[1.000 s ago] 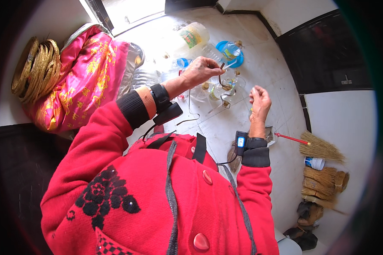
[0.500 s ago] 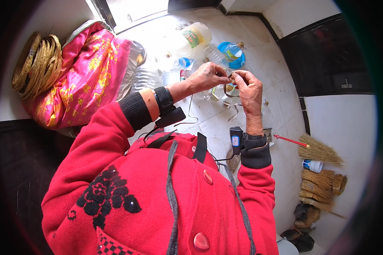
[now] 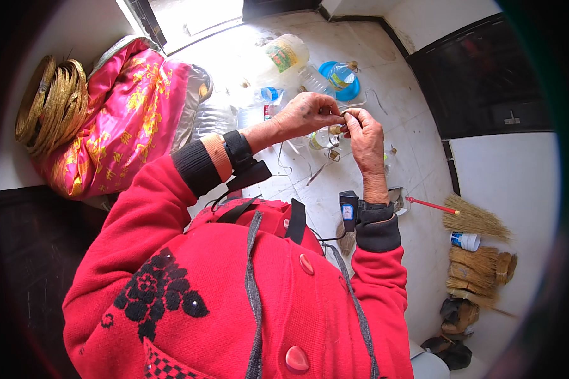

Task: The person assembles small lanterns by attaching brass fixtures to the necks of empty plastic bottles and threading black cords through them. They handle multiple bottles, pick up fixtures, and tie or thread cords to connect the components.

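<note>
My left hand (image 3: 305, 115) and my right hand (image 3: 367, 138) meet fingertip to fingertip above the floor. Both are closed in a pinch on a thin brownish strip (image 3: 344, 114), most of it hidden by the fingers. Just below them lies a clear plastic bottle (image 3: 320, 138), partly covered by my hands. A narrow grey strip (image 3: 317, 174) with a small square end shows below the bottle; whether it joins the piece I hold, I cannot tell. Past my left hand stand more clear bottles, one being a large jug (image 3: 287, 53) with a green and yellow label.
A blue basin (image 3: 348, 89) holds a bottle at the back. Left are a pink sack (image 3: 133, 117) and coiled golden braid (image 3: 52, 107). A red-handled tool (image 3: 433, 205), straw brooms (image 3: 477, 218), white cups (image 3: 466, 241) and shoes (image 3: 458, 316) line the right wall.
The brown strip's loop that hung below my fingers is no longer visible. My right hand has shifted slightly left and down; the fingertips stay together. The whole view has shifted slightly.
</note>
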Demonstrator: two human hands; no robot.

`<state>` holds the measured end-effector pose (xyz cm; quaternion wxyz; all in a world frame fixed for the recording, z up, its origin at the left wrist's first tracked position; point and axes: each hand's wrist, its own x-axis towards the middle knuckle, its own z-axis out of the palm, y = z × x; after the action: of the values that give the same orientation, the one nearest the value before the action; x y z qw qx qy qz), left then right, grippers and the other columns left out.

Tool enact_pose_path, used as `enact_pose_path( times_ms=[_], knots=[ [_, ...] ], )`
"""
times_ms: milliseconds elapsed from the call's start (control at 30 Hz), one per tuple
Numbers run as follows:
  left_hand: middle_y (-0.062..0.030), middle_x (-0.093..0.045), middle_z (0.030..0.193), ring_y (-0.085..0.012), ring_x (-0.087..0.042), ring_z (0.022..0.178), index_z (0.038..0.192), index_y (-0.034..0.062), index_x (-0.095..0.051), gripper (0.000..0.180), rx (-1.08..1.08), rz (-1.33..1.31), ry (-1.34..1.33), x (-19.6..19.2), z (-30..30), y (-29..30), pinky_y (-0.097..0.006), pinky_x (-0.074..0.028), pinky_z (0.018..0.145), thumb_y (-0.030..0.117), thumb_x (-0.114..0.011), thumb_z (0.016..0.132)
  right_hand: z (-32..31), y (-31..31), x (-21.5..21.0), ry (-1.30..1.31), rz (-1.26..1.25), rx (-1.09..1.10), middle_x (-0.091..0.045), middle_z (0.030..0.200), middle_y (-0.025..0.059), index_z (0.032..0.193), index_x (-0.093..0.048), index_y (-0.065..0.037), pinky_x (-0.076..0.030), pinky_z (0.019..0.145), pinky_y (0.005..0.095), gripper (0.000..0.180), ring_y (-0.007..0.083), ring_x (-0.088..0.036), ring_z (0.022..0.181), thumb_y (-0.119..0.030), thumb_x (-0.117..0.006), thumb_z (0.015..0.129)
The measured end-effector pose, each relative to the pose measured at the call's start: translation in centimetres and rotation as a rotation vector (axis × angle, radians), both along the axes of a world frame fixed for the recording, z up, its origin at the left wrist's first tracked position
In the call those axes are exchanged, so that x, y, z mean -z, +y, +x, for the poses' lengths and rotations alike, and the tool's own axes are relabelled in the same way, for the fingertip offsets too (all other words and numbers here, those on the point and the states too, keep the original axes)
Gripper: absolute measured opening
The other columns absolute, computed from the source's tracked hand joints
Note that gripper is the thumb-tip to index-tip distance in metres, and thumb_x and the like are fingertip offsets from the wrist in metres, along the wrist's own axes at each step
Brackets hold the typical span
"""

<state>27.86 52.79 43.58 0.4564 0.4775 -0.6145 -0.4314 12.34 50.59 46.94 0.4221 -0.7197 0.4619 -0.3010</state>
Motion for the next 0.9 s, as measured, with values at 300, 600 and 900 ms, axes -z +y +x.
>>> enact_pose_path(
  times_ms=[300, 600, 900],
  knots=[
    [-0.0016, -0.055, 0.064, -0.0038, -0.047, 0.062, 0.082, -0.0012, -0.059, 0.016, 0.02, -0.032, -0.021, 0.24, 0.24, -0.37, -0.02, -0.04, 0.053, 0.014, -0.062, 0.078, 0.04, -0.23, -0.02, 0.051, -0.006, -0.009, -0.06, 0.07, 0.0054, 0.089, -0.058, -0.001, -0.046, 0.055, 0.0245, 0.014, 0.0106, -0.056, 0.059, -0.011, -0.049, 0.084],
    [0.0019, -0.05, 0.061, -0.0027, -0.043, 0.058, 0.081, 0.0002, -0.057, 0.013, 0.027, -0.02, 0.066, -0.19, 0.39, -0.39, -0.019, -0.035, 0.049, 0.011, -0.062, 0.077, -0.29, -0.69, 0.65, -0.213, 0.194, 0.008, -0.06, 0.071, 0.0045, 0.088, -0.058, 0.002, -0.045, 0.053, 0.0207, 0.015, 0.0077, -0.055, 0.059, -0.011, -0.052, 0.083],
    [0.0037, -0.034, 0.054, -0.0042, -0.034, 0.052, 0.082, 0.004, -0.054, 0.013, 0.012, -0.1, -0.066, -0.35, 0.41, -0.07, -0.021, -0.028, 0.044, 0.007, -0.063, 0.073, -0.3, -0.51, -0.29, 0.02, 0.09, -0.078, -0.061, 0.07, 0.0066, 0.087, -0.058, 0.002, -0.045, 0.054, 0.0234, 0.016, 0.0101, -0.057, 0.059, -0.012, -0.05, 0.083]
  ],
)
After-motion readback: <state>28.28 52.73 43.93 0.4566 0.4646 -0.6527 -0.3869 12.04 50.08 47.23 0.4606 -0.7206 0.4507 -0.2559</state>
